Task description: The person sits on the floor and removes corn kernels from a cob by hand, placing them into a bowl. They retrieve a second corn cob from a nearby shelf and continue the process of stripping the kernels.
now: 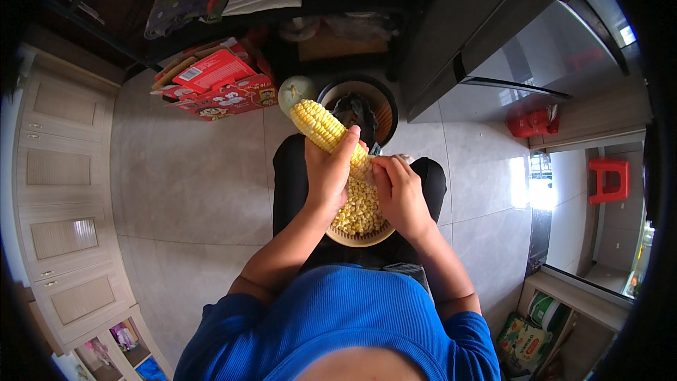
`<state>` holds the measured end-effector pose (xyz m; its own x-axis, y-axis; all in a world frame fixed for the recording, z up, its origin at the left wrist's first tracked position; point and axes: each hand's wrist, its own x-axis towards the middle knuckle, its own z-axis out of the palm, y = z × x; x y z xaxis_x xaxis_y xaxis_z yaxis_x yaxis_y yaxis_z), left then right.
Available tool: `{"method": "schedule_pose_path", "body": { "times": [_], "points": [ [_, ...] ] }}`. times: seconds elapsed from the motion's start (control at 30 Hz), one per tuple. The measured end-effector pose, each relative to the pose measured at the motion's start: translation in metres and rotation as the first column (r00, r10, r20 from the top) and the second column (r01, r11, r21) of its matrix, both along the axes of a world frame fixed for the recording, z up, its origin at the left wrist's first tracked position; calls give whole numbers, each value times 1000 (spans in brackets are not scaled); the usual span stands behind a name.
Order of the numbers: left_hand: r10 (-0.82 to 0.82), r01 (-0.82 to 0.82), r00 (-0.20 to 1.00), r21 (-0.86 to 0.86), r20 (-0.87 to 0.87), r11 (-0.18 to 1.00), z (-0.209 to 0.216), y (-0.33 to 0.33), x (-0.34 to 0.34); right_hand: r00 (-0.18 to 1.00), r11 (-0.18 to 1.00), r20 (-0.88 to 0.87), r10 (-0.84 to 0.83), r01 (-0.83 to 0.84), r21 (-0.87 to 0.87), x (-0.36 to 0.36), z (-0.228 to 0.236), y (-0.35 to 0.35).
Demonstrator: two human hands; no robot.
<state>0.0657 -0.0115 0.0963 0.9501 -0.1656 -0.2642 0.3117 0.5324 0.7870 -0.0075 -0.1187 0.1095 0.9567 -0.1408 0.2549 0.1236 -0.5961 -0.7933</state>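
A yellow corn cob (319, 124) lies slantwise across my lap, its far end pointing up and to the left. Wrapped round its middle is my left hand (330, 173), closed, with the thumb along the top. At the cob's near end, where kernels are gone, my right hand (399, 190) presses with curled fingers and thumb. Directly beneath both hands, a round basket (361, 241) rests on my lap, holding many loose corn kernels (360, 213). Part of the basket is hidden by my hands.
Beyond my knees stands a round bin (386, 109) with a black bag, beside a pale green round gourd or melon (296, 89). A red carton (218, 85) sits on the tiled floor at far left. Dark shelving (338, 7) is ahead; a red stool (608, 180) stands at right.
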Motion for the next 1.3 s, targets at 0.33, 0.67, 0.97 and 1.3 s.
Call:
{"method": "schedule_pose_path", "body": {
  "times": [0.33, 0.67, 0.97, 1.3],
  "points": [
    [-49, 47, 997, -21, -61, 999, 6, 2, 1, 936, 683, -332, 114, 169, 710, 0, -9, -13],
    [-32, 27, 996, 65, 81, 998, 7, 0, 1, 973, 872, -228, -16, 126, 473, -9, -1, -2],
    [-38, 34, 999, 137, 26, 990, 4, -1, -5, 997, 996, -35, -75, 76, 37, -8, 10, 8],
    [-52, 53, 998, 41, -39, 998, 4, 1, -3, 986, 954, -165, -8, 57, 296, -8, 4, -3]
  ]
}}
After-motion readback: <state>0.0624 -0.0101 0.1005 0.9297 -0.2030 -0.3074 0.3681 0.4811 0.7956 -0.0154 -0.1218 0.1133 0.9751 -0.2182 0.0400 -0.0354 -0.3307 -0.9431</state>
